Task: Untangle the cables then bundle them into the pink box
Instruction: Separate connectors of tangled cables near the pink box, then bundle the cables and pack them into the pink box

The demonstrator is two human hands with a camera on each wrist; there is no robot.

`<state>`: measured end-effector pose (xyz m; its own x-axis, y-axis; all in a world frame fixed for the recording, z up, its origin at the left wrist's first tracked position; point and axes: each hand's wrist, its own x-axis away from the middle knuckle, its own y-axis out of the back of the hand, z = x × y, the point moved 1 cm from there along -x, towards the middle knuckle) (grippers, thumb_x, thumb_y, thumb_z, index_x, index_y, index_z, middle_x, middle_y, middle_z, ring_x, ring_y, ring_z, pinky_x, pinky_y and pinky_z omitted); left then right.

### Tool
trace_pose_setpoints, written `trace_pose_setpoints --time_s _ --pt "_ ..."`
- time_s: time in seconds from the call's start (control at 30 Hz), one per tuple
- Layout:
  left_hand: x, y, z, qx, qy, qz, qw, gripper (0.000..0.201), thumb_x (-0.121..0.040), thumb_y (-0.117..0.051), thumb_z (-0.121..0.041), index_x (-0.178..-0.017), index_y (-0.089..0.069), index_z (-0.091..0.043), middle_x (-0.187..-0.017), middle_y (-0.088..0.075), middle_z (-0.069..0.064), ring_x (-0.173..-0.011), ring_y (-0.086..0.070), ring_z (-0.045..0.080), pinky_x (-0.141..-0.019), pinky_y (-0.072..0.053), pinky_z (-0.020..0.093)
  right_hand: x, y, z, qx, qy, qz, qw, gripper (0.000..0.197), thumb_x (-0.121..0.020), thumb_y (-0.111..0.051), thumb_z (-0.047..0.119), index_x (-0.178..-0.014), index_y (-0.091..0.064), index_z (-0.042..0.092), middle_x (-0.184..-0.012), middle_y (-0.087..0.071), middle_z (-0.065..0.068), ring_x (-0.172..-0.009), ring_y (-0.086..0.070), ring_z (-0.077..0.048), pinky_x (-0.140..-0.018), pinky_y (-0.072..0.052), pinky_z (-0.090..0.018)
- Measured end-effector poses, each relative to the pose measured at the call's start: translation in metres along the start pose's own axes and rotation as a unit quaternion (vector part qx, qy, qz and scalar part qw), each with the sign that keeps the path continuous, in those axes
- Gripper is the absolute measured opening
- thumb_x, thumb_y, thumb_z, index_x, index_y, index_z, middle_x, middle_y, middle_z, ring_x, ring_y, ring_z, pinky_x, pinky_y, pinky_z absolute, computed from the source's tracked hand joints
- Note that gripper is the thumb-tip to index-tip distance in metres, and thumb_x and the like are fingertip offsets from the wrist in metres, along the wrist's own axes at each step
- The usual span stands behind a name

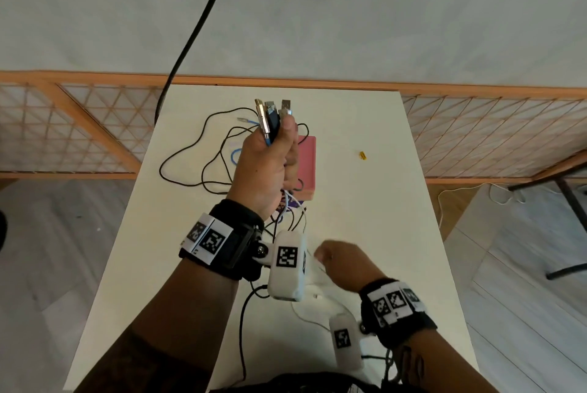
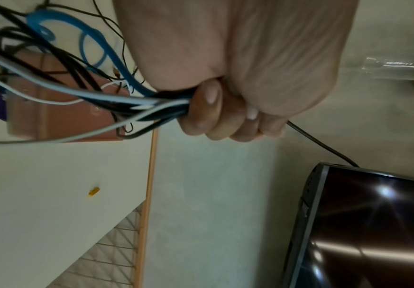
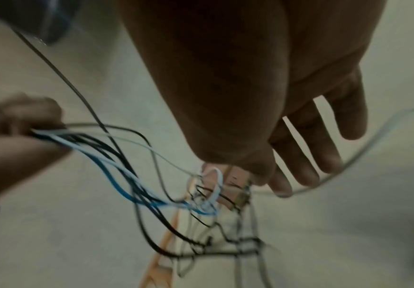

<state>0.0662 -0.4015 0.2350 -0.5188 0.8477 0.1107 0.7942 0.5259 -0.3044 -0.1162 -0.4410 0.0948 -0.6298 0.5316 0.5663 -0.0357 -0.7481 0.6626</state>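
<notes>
- The left hand (image 1: 270, 167) is raised above the table, fingers (image 2: 210, 109) curled tight round a bundle of cables (image 2: 127, 101); black, blue and pale grey or white strands leave the fist together.
- Several USB plugs (image 1: 273, 113) stick up out of the top of that fist, one gold-toned, one blue, others silver; how many cables they belong to cannot be counted.
- Below the fist the strands hang down towards the table and cross one another in a loose tangle; in the right wrist view this tangle is blurred, so single crossings cannot be traced.
- The right hand (image 1: 343, 265) is lower and nearer the person, with its fingers (image 3: 324, 148) straight and spread. A thin pale cable (image 3: 373, 140) curves by the fingertips, but whether the thumb and forefinger pinch it cannot be told; the head view is blurred there.
- The pink box (image 1: 306, 167) sits on the white table (image 1: 365, 234) just behind the left hand, which hides most of it; its inside is not visible.
- Black cable loops (image 1: 197, 157) and a blue cable (image 1: 235, 156) lie on the table left of the box.
- A small yellow piece (image 1: 363, 156) lies well to the right of the box, too small to identify.
- A thick black cable (image 1: 197, 27) runs up out of the frame.
</notes>
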Motion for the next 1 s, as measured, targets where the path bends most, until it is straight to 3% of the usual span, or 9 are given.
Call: trace_pose_setpoints --time_s 0.13,0.33,0.43,0.5,0.57,0.67,0.8,0.9,1.0 --pt "0.007 0.002 0.008 -0.01 0.002 0.002 1.0 0.034 -0.11 -0.046 -0.037 -0.081 -0.046 -0.019 -0.061 -0.025 -0.006 -0.046 -0.017 0.007 -0.043 -0.018 0.02 0.006 0.055 0.039 -0.176 0.077 -0.206 0.959 0.019 -0.105 -0.049 0.022 -0.109 -0.068 0.018 -0.101 -0.074 0.005 -0.096 -0.069 -0.019 -0.088 -0.052 -0.033" --pt "0.003 0.007 -0.003 0.029 -0.008 -0.014 0.999 0.036 -0.111 -0.042 -0.039 -0.083 -0.046 -0.017 -0.059 -0.028 -0.008 -0.043 -0.02 0.005 -0.04 -0.02 0.019 0.024 0.049 0.08 -0.262 0.234 -0.134 0.927 0.026 -0.102 -0.06 0.03 -0.126 -0.049 0.026 -0.091 -0.073 0.002 -0.084 -0.07 -0.009 -0.083 -0.054 -0.028" --pt "0.0 0.011 -0.008 0.028 -0.017 -0.008 0.999 0.035 -0.109 -0.043 -0.043 -0.085 -0.046 -0.019 -0.06 -0.028 -0.008 -0.044 -0.022 0.004 -0.039 -0.021 0.019 0.02 0.022 0.073 -0.285 0.207 -0.173 0.92 0.041 -0.103 -0.054 0.01 -0.136 -0.037 0.028 -0.07 -0.067 0.009 -0.061 -0.06 -0.005 -0.064 -0.047 -0.016" --pt "0.0 0.012 -0.012 0.021 -0.023 0.001 1.0 0.034 -0.106 -0.045 -0.045 -0.084 -0.046 -0.02 -0.06 -0.028 -0.009 -0.045 -0.022 0.004 -0.039 -0.021 0.019 0.014 0.008 0.06 -0.256 0.145 -0.126 0.948 0.042 -0.103 -0.044 0.006 -0.138 -0.039 0.029 -0.063 -0.063 0.015 -0.058 -0.057 -0.004 -0.061 -0.045 -0.019" --pt "0.001 0.014 -0.015 0.002 -0.024 0.011 1.0 0.035 -0.106 -0.047 -0.045 -0.085 -0.047 -0.017 -0.062 -0.026 -0.006 -0.047 -0.02 0.006 -0.041 -0.018 0.021 0.01 0.004 0.044 -0.188 0.084 -0.053 0.977 0.044 -0.101 -0.046 0.007 -0.142 -0.043 0.024 -0.087 -0.067 0.017 -0.083 -0.064 -0.007 -0.079 -0.053 -0.031" --pt "0.006 0.019 -0.009 -0.078 -0.016 0.025 0.997 0.037 -0.109 -0.047 -0.043 -0.086 -0.044 -0.014 -0.065 -0.023 -0.003 -0.05 -0.019 0.01 -0.043 -0.019 0.022 0.018 0.035 0.049 -0.194 0.127 -0.111 0.966 0.067 -0.086 -0.056 0.004 -0.148 -0.037 0.021 -0.139 -0.053 0.002 -0.127 -0.05 -0.008 -0.113 -0.041 -0.037" --pt "0.02 0.014 0.013 -0.14 0.004 0.074 0.987 0.031 -0.111 -0.048 -0.032 -0.083 -0.052 -0.019 -0.057 -0.035 -0.008 -0.049 -0.026 0.012 -0.046 -0.026 0.023 0.041 0.104 0.097 -0.492 0.296 -0.116 0.811 0.063 -0.094 -0.058 0.007 -0.147 -0.032 0.027 -0.143 -0.052 -0.006 -0.132 -0.055 -0.011 -0.107 -0.049 -0.035" --pt "0.028 0.007 0.025 -0.197 0.003 0.092 0.976 0.019 -0.11 -0.047 -0.013 -0.101 -0.062 -0.007 -0.068 -0.053 0.015 -0.052 -0.037 0.013 -0.048 -0.033 0.026 0.048 0.121 0.122 -0.344 0.326 -0.136 0.87 0.068 -0.095 -0.068 0.019 -0.151 -0.033 0.036 -0.139 -0.055 -0.001 -0.128 -0.058 -0.011 -0.099 -0.055 -0.038" --pt "0.032 0.005 0.027 -0.21 -0.002 0.107 0.972 0.015 -0.105 -0.041 0.003 -0.109 -0.055 0.002 -0.076 -0.054 0.022 -0.052 -0.042 0.014 -0.048 -0.036 0.028 0.048 0.115 0.125 -0.239 0.318 -0.19 0.897 0.049 -0.098 -0.066 0.018 -0.143 -0.051 0.029 -0.135 -0.055 0.002 -0.117 -0.059 -0.001 -0.072 -0.06 -0.027"
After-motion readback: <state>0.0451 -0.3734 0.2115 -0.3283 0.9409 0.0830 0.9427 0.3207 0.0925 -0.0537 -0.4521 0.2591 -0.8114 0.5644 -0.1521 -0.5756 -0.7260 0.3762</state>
